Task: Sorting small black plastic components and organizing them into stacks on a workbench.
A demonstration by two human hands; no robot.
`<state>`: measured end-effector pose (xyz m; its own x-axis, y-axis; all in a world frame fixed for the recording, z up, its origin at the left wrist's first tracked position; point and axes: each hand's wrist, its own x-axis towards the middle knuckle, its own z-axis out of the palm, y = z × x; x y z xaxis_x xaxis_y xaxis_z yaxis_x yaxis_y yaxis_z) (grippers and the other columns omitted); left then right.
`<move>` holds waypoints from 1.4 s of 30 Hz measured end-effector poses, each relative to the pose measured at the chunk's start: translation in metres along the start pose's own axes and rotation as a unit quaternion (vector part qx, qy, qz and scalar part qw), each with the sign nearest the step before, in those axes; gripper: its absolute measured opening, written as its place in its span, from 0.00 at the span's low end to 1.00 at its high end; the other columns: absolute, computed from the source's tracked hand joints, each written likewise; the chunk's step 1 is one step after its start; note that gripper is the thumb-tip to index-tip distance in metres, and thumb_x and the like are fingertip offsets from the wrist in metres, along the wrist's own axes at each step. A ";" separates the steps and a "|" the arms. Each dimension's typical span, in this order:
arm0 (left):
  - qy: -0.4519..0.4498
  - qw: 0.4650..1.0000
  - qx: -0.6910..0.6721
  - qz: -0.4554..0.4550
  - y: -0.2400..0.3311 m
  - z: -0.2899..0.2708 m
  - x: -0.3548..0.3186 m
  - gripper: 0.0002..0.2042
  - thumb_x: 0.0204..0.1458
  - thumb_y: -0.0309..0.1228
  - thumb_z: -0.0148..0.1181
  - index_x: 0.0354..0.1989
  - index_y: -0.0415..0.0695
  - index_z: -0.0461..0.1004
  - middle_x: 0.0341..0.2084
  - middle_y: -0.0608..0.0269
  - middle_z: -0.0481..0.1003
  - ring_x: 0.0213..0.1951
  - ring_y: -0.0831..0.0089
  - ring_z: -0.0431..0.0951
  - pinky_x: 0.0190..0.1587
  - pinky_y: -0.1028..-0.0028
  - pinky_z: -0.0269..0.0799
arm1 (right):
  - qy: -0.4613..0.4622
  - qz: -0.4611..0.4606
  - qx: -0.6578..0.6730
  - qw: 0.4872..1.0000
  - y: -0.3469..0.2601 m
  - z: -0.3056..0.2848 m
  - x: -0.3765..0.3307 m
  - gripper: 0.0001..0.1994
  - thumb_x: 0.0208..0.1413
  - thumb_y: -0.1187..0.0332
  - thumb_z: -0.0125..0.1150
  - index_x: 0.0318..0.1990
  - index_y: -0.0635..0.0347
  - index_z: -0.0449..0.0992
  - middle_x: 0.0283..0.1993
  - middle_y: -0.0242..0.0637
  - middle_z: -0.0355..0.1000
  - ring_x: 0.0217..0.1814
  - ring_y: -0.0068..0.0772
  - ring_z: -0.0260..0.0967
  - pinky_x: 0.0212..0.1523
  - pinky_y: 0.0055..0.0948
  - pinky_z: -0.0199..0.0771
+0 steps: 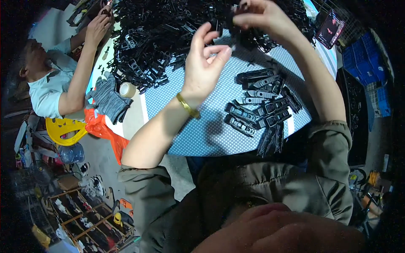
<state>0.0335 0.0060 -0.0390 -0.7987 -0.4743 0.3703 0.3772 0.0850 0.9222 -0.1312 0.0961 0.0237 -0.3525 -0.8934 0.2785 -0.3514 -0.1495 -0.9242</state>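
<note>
My left hand point(203, 69), with a gold bracelet point(188, 105) at its wrist, is raised over the dotted table cover point(190, 137). Its thumb and fingers are apart, and I see nothing between them. Farther right and higher, my right hand point(268, 20) has its fingers curled in at the edge of a big heap of black plastic parts point(141, 44). A dark piece shows at its fingertips, blurred against the heap; its exact shape cannot be made out. Between my forearms and nearer to me lies a loose group of long, narrow black clips point(259, 103), some overlapping.
Grey gloves point(109, 95), a tape roll point(127, 90) and a red-orange bag point(101, 126) are at the table's left side. A co-worker point(55, 84) works there, near a yellow stool point(63, 130). A phone point(330, 29) stands at the right edge, before blue crates point(365, 59).
</note>
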 end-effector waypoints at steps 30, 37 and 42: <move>0.067 0.977 -0.058 -0.192 0.011 0.006 0.006 0.09 0.52 0.26 0.50 0.39 0.34 0.65 0.27 0.57 0.72 0.27 0.73 0.77 0.29 0.81 0.75 | 0.057 -0.145 -0.177 0.972 0.022 0.012 -0.050 0.14 0.51 0.68 0.54 0.47 0.58 0.69 0.32 0.33 0.71 0.33 0.21 0.70 0.30 0.18 0.71; 0.046 0.967 -0.149 -0.203 0.002 0.002 0.008 0.14 0.56 0.25 0.41 0.48 0.30 0.60 0.39 0.49 0.68 0.41 0.66 0.73 0.44 0.75 0.73 | 0.088 -0.120 -0.181 0.972 0.016 0.019 -0.057 0.13 0.46 0.69 0.59 0.41 0.59 0.74 0.35 0.40 0.74 0.34 0.28 0.73 0.34 0.22 0.72; 0.025 0.966 -0.153 -0.205 0.001 0.001 0.006 0.15 0.56 0.25 0.39 0.51 0.30 0.58 0.40 0.48 0.68 0.42 0.64 0.72 0.46 0.72 0.72 | 0.051 -0.090 -0.163 0.981 0.027 0.026 -0.055 0.13 0.49 0.72 0.55 0.44 0.60 0.71 0.28 0.35 0.71 0.26 0.20 0.68 0.27 0.19 0.69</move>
<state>0.0291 0.0040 -0.0355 -0.8898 -0.4552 -0.0331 0.1598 -0.3785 0.9117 -0.0986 0.1305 -0.0233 -0.3385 -0.8153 0.4698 -0.6685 -0.1429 -0.7298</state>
